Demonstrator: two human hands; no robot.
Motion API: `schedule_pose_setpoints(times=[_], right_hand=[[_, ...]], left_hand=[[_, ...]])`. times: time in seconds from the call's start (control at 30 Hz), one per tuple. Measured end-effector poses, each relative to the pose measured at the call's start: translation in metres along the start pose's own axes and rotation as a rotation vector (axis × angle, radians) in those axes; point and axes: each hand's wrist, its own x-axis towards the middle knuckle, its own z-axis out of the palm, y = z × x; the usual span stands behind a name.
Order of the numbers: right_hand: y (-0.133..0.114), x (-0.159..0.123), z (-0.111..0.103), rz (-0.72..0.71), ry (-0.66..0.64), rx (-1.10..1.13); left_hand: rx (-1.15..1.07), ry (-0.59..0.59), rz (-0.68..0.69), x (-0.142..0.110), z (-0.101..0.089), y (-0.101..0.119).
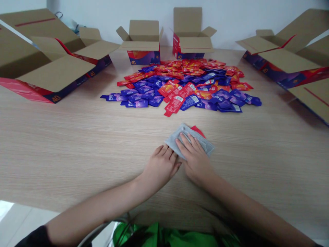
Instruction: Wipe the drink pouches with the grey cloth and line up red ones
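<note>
One grey cloth first: saw it laid askew on the near stretch of the pale wooden table, just ahead of the body. Spotted a red packet poking out from beneath the far right edge. Caught the right hand resting on top, fingers open, stretched out flat against the fabric. Found the left hand at the near left edge, fingers bent, tips partly hidden by the cloth; could not tell of any grip there.

Then looked outward, across the wood, to a wide, loose heap of red and purple packets, overlapping, some showing barcodes. And on to the containers! Counted two open cardboard boxes side by side behind the heap, flaps spread, "40" printed on the fronts. Glimpsed brown inner walls, but could not see down to the bottoms. Swung left: met two more open boxes, one behind the other, bottoms hidden too. Swung right: picked up further open boxes, partly out of view, flaps splayed, depths screened.
</note>
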Motion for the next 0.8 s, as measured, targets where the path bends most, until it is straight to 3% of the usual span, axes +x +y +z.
schedule_pose_setpoints(times=[0.17,0.33,0.5,0.57,0.7,0.8], right_hand=[[0.014,0.0,-0.001,0.226,0.101,-0.014],[0.004,-0.002,0.0,-0.005,-0.023,0.03],[0.026,0.002,-0.004,0.228,0.105,0.042],[0.024,0.001,-0.003,0.202,0.106,0.025],[0.01,0.0,-0.002,-0.018,-0.017,0.04],[0.015,0.0,-0.003,0.098,0.022,0.045]], left_hand=[[0.0,0.023,-0.011,-0.001,-0.001,0.0],[-0.007,-0.003,-0.001,-0.001,0.001,0.0],[0.019,0.023,0.004,-0.002,0.002,-0.001],[0.019,0.025,0.005,-0.002,0.003,-0.002],[0.0,0.013,0.003,-0.002,0.004,-0.003],[0.005,0.006,0.01,-0.002,0.004,-0.004]])
